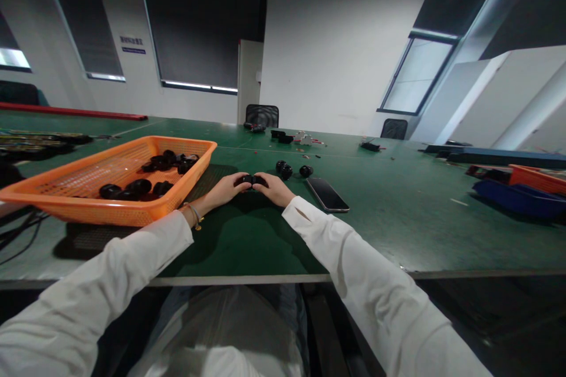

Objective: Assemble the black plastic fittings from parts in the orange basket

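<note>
My left hand (227,189) and my right hand (274,188) meet over the green table, fingers closed on a small black round part (252,180) between them. Its exact kind is too small to make out, and the fingers hide much of it. Just beyond my right hand lie a few similar black round parts (286,171), with another black part (305,171) a little to their right. To the left of my left hand, an orange perforated basket (132,205) holds several black parts (138,187).
A phone (328,194) lies flat right of my right hand. Farther back are black pieces (282,136) and a white piece with wires (305,138). Blue bins (517,199) stand at the right, bundled cables (39,140) at the left. The table's front edge (247,280) runs beneath my forearms.
</note>
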The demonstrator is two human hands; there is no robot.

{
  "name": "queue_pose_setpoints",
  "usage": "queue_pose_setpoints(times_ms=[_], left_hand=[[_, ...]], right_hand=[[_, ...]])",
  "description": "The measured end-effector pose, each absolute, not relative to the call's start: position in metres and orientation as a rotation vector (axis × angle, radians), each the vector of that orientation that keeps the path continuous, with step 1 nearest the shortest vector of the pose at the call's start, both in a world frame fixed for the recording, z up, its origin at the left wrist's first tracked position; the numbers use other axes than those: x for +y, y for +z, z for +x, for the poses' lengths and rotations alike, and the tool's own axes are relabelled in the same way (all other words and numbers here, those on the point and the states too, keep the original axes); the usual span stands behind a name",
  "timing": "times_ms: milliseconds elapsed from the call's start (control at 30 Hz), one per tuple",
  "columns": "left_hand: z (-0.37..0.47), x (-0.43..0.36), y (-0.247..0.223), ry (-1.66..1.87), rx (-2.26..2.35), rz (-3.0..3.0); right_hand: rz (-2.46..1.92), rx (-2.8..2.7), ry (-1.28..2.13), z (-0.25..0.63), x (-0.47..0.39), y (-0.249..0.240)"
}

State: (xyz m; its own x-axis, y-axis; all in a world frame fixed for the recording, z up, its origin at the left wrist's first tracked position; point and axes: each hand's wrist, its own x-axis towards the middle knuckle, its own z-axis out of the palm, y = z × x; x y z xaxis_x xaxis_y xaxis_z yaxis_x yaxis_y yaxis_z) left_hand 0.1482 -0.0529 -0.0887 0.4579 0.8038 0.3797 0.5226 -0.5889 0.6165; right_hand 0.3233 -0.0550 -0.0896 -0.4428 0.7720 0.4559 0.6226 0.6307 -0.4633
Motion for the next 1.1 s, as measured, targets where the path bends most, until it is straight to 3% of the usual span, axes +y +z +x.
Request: queue_pose_setpoints(times_ms=[500,1100], left_hand=[[0.15,-0.061,-0.082,0.974,1.15,2.489],[0.151,-0.059,-0.087,0.996,1.108,2.727]], right_hand=[[-1.111,-2.123,0.52,0.322,-0.058,-0.086],[-1.179,-1.853,1.062,0.318,-0.057,-0.082]])
